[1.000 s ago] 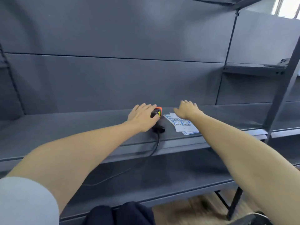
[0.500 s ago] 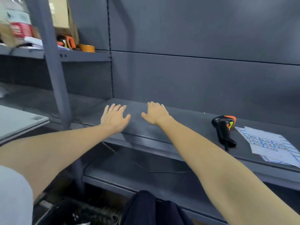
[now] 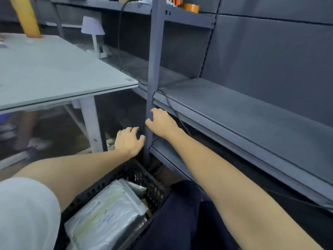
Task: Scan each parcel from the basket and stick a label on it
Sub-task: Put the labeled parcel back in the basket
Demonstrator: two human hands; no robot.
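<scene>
The view is swinging left and down compared with half a second ago: the scanner and label sheet are no longer showing, and a black basket (image 3: pixel 138 175) is now appearing at the near bottom, with plastic-wrapped parcels (image 3: pixel 106 208) lying inside it. Both arms are stretching forward above the basket. The left hand (image 3: pixel 128 141) is hovering palm down with fingers spread loosely, holding nothing, just left of the grey shelf post (image 3: pixel 155 69). The right hand (image 3: pixel 162 122) is reaching past the post at the edge of the grey shelf (image 3: pixel 234 112), fingers loosely curled and gripping nothing. A white table (image 3: pixel 54 69) is standing at the left, a white lamp (image 3: pixel 92 27) beyond it.
</scene>
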